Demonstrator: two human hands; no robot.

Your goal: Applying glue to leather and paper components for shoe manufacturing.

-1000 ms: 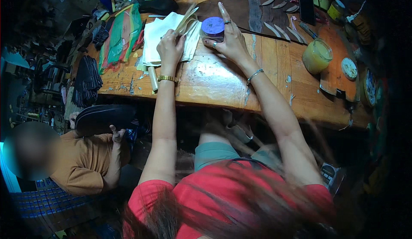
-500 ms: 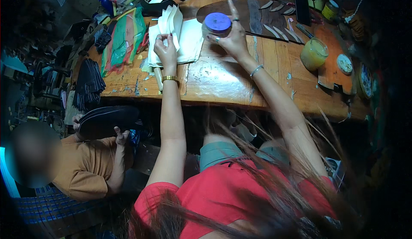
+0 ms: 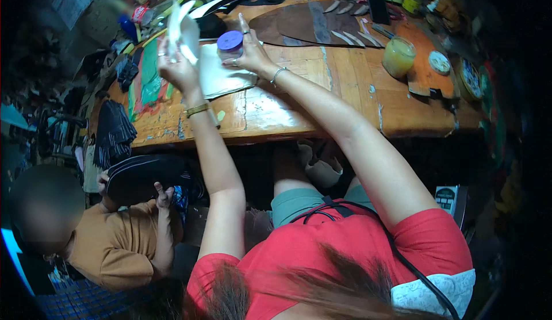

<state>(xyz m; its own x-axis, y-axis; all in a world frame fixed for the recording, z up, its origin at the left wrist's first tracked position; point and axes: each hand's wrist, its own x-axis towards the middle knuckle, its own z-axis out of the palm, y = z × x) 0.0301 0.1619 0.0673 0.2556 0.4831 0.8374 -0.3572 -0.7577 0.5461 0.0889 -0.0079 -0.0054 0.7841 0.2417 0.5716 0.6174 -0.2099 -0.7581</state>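
My left hand (image 3: 179, 74) is closed on several limp white sheets (image 3: 184, 35), raised above the left part of the wooden table (image 3: 305, 81). They are blurred; whether they are paper or thin lining material I cannot tell. In my right hand (image 3: 254, 57) is a small jar with a purple lid (image 3: 230, 40), gripped round its side with the index finger pointing up. It stands or hovers over a flat stack of white sheets (image 3: 221, 81); contact is hidden.
Dark brown leather pieces (image 3: 293, 24) lie at the back, with curved pale strips (image 3: 348, 38). An open jar of yellowish paste (image 3: 399, 55) stands at right, near a phone (image 3: 376, 4). Green plastic (image 3: 152, 75) lies at left. Beside me a person (image 3: 123, 239) holds black pieces (image 3: 146, 176).
My left hand has lifted the white sheets up and to the left, off the stack. My right hand has carried the purple-lidded jar left, over the stack. The view has shifted somewhat.
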